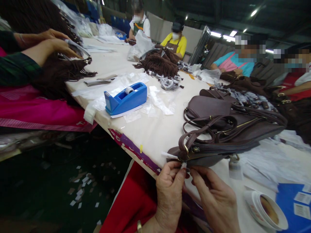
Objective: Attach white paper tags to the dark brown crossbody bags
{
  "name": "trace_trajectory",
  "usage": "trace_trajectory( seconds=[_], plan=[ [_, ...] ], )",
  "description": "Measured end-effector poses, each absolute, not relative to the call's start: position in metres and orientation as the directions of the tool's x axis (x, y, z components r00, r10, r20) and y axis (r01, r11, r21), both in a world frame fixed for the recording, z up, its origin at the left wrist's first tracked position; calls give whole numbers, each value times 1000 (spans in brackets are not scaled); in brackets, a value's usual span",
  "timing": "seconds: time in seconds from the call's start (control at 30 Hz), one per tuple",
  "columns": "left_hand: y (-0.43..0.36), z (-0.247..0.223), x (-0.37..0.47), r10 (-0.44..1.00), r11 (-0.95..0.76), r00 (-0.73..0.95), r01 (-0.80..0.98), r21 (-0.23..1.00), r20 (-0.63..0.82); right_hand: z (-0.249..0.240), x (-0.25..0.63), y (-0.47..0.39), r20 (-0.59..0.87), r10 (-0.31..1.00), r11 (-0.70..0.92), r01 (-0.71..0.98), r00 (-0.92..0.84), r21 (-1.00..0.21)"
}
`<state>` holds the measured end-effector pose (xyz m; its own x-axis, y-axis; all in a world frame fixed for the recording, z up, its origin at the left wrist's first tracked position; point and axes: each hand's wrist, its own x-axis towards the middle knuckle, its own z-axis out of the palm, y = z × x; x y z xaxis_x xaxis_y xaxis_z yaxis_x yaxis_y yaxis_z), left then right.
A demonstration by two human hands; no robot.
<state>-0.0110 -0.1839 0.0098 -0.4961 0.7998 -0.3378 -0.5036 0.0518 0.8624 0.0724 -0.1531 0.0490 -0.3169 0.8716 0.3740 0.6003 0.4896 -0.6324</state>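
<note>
My left hand (170,191) is at the table's front edge, its thumb and fingers pinched on a small whitish piece (184,165) beside the end of a dark brown bag (211,155). Close on its right, my right hand (213,194) has thumb and forefinger together at the same spot; what they hold is too small to tell. The bag lies on its side with its zipper and a gold ring (186,148) near my fingertips. More brown bags with looped straps (209,108) are piled behind it.
A blue tape dispenser (126,98) stands on the table (145,132) among plastic scraps. An open white tub (266,210) and a blue sheet with labels (293,204) are at the right. Another person's hands (52,42) hold a fringed bag at the left. Several people sit across the table.
</note>
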Motion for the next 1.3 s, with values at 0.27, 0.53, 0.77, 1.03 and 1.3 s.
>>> trace_trajectory(
  seconds=[0.27, 0.53, 0.77, 1.03, 1.3],
  plan=[
    [-183, 11, -11, 784, 31, -496, -569, 822, -373, 43, 70, -156, 613, 576, 740, 663, -540, -112],
    [-181, 11, -11, 793, 46, -492, -539, 841, -358, 47, 76, -154, 570, 591, 714, 700, -571, -38],
    [-182, 7, -11, 802, 9, -495, -549, 836, -334, 42, 67, -164, 589, 523, 787, 614, -616, -57],
    [-178, 19, -19, 823, 110, -427, -529, 842, -376, 52, 83, -143, 573, 651, 705, 676, -498, -214],
    [-180, 46, -28, 812, 198, -69, -902, 384, -580, 25, 78, -140, 328, 930, 362, 558, -164, -747]
  ],
)
